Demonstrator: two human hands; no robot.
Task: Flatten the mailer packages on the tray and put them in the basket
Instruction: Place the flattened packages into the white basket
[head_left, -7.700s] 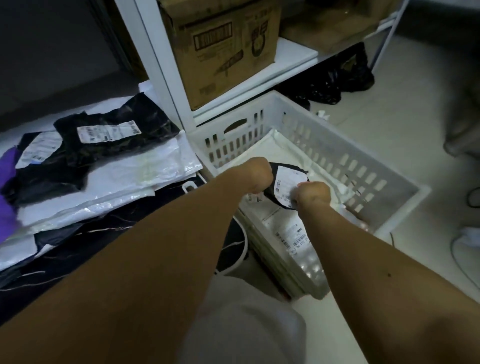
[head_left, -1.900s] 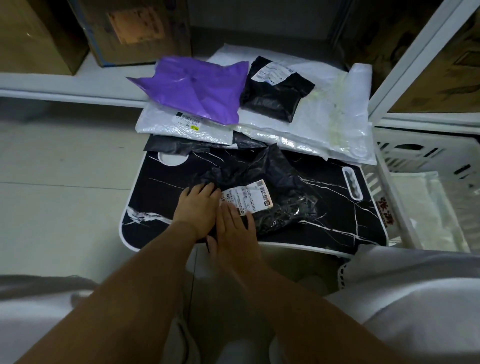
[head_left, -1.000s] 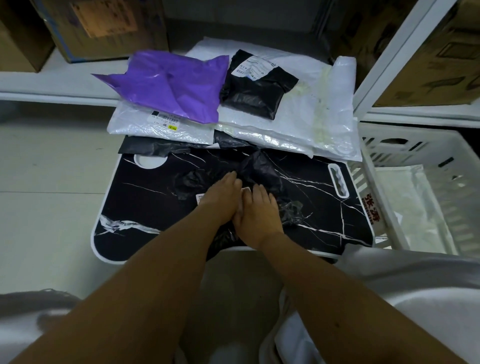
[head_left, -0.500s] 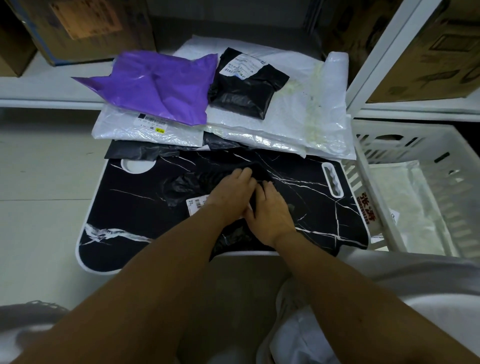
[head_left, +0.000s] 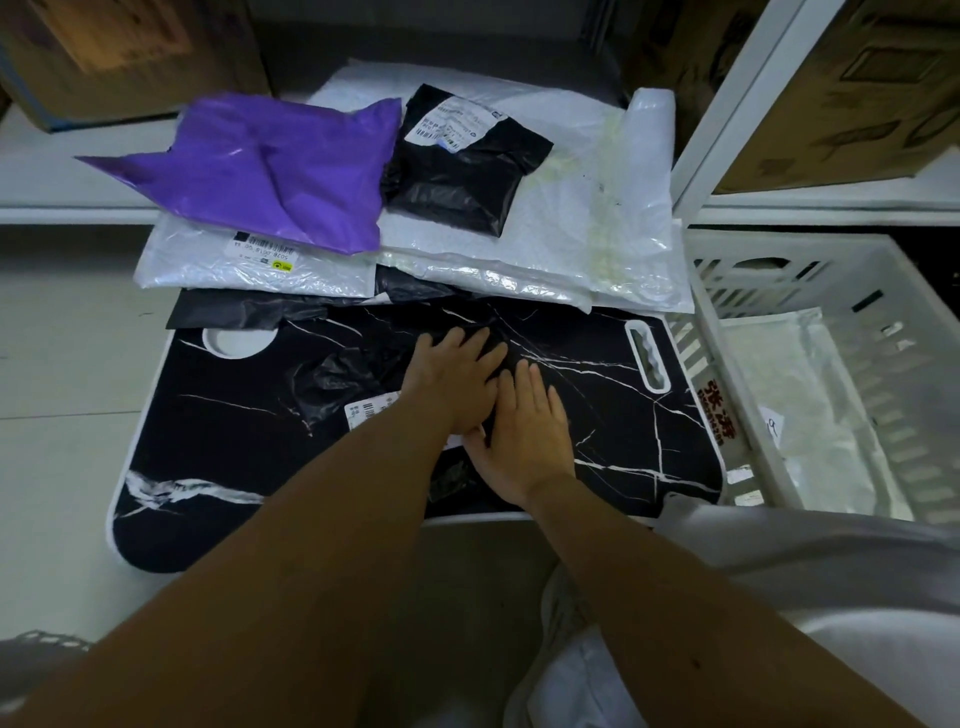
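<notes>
A crumpled black mailer (head_left: 337, 379) with a white label lies in the middle of the black marble-patterned tray (head_left: 208, 447). My left hand (head_left: 452, 379) and my right hand (head_left: 524, 431) press flat on it side by side, fingers straight; they cover most of the label. At the tray's far edge lie more mailers: a purple one (head_left: 275, 171), a small black one (head_left: 462, 166), white ones (head_left: 571, 234) and another black one (head_left: 244, 312) underneath. The white slotted basket (head_left: 737, 270) stands to the right of the tray and holds white mailers (head_left: 810, 415).
White shelving (head_left: 748, 104) with cardboard boxes (head_left: 857, 93) rises behind the tray and basket. More boxes (head_left: 119, 52) sit on the low shelf at the back left. Pale tiled floor (head_left: 62, 389) lies left of the tray. My clothed knee (head_left: 831, 571) is near the basket's front.
Both hands have slid forward and rightward across the black mailer, pressing it flatter; the label, once in plain sight, is now mostly under them. Earlier I set a mailer in the basket.
</notes>
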